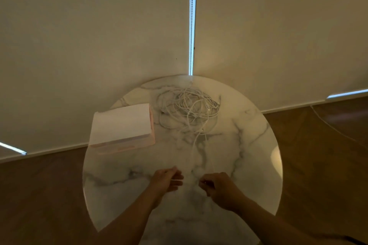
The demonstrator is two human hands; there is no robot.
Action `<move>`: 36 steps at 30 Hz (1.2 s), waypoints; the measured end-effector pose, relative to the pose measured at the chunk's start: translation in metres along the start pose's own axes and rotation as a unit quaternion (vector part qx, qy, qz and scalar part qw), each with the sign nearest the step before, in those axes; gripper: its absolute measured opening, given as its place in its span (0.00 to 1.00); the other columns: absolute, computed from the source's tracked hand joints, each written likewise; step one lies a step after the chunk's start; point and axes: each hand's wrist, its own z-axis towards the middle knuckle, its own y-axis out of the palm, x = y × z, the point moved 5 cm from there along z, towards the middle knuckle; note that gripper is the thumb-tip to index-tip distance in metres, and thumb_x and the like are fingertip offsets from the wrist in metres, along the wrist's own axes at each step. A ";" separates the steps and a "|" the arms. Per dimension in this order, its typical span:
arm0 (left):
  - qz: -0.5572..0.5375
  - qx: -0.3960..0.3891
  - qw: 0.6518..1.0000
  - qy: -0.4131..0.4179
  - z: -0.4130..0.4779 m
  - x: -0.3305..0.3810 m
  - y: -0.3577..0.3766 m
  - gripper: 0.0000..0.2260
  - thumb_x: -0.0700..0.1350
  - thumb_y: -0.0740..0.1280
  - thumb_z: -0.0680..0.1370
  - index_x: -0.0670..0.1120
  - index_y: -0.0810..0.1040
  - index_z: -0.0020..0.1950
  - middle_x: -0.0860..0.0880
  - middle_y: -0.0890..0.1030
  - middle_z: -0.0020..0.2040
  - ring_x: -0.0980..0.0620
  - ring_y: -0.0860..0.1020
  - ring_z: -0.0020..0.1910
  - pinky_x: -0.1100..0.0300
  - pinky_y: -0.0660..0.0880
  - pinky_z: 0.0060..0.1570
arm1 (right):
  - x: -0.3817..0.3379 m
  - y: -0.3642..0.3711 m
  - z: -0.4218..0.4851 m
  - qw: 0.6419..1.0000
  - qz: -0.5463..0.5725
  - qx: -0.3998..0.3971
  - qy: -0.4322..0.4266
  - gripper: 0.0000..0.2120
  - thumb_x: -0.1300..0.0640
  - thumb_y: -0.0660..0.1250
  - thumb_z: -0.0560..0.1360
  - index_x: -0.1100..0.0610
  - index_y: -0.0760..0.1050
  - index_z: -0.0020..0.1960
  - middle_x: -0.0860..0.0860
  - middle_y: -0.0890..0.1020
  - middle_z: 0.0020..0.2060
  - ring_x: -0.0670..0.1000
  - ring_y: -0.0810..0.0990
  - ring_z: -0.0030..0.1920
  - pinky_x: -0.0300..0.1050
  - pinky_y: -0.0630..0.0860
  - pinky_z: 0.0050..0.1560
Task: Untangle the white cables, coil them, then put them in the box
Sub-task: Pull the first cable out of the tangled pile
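One round marble table [239,145] stands against two drawn blinds [99,36], a thin strip of daylight and a single bead chain [192,26] showing in the gap between them. There is one box [121,125] on the table, white on top with a pinkish base, lid on, sitting on the left side. Just beside it, at the far middle of the table, the white cables [189,107] lie in one loose heap; they are too knotted together for me to count them. A few strands, two or three as far as I can make out, trail from the heap toward the near edge, where both hands are. The left hand [167,181] has its fingers partly curled, with a thin strand running across them. The right hand [218,188] is curled tighter, its thumb and fingertips pinched together on what looks like a cable end. The two hands are near each other but apart, above the marble.
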 end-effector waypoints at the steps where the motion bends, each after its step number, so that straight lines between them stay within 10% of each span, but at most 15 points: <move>1: -0.036 -0.012 0.999 -0.017 -0.001 0.000 0.004 0.17 0.50 0.61 0.82 0.38 0.81 0.51 0.40 0.85 0.46 0.45 0.83 0.42 0.56 0.77 0.40 | -0.006 0.001 -0.002 1.000 0.001 -0.004 -0.009 0.08 0.53 0.64 0.78 0.53 0.81 0.45 0.35 0.73 0.30 0.36 0.73 0.32 0.33 0.71 0.40; 10: -0.358 -0.046 0.931 -0.054 -0.010 0.016 0.023 0.20 0.52 0.57 0.83 0.37 0.79 0.52 0.45 0.78 0.35 0.50 0.77 0.32 0.57 0.79 0.33 | -0.022 0.009 -0.012 0.995 -0.039 -0.054 -0.075 0.09 0.53 0.67 0.78 0.53 0.83 0.53 0.50 0.85 0.43 0.39 0.73 0.36 0.25 0.64 0.40; 18: -0.406 -0.017 0.914 -0.013 -0.009 0.014 0.012 0.16 0.49 0.52 0.85 0.42 0.74 0.49 0.53 0.61 0.23 0.57 0.57 0.18 0.65 0.57 0.17 | -0.008 0.017 -0.023 0.987 -0.029 -0.152 -0.047 0.09 0.53 0.69 0.76 0.54 0.84 0.52 0.51 0.86 0.43 0.41 0.81 0.38 0.30 0.74 0.44; 23: -0.386 -0.009 0.923 -0.011 -0.017 0.005 0.000 0.13 0.46 0.53 0.85 0.44 0.71 0.45 0.53 0.59 0.23 0.58 0.56 0.17 0.68 0.53 0.16 | 0.018 0.002 -0.006 0.995 0.062 0.049 0.053 0.07 0.54 0.71 0.73 0.54 0.85 0.48 0.47 0.86 0.42 0.39 0.81 0.40 0.34 0.75 0.44; 27: -0.368 -0.004 0.930 -0.007 -0.031 -0.005 -0.015 0.13 0.46 0.53 0.84 0.43 0.71 0.44 0.53 0.58 0.24 0.58 0.56 0.18 0.66 0.53 0.16 | 0.055 0.008 0.015 0.960 0.087 0.097 0.247 0.07 0.55 0.69 0.73 0.56 0.83 0.48 0.51 0.84 0.44 0.51 0.81 0.48 0.41 0.73 0.49; 31: -0.365 -0.013 0.931 -0.001 -0.043 -0.011 -0.026 0.13 0.47 0.54 0.84 0.43 0.71 0.43 0.53 0.58 0.26 0.57 0.56 0.19 0.66 0.53 0.17 | 0.059 0.035 0.033 0.898 0.266 0.086 0.340 0.12 0.52 0.70 0.69 0.61 0.77 0.34 0.57 0.80 0.31 0.53 0.78 0.32 0.53 0.78 0.36; 36: -0.345 -0.011 0.938 0.002 -0.057 -0.012 -0.032 0.12 0.46 0.55 0.83 0.43 0.72 0.44 0.53 0.58 0.26 0.57 0.56 0.20 0.66 0.53 0.18 | 0.030 0.045 0.055 0.831 0.427 0.103 0.340 0.12 0.56 0.67 0.77 0.64 0.79 0.43 0.57 0.81 0.31 0.52 0.76 0.26 0.39 0.70 0.25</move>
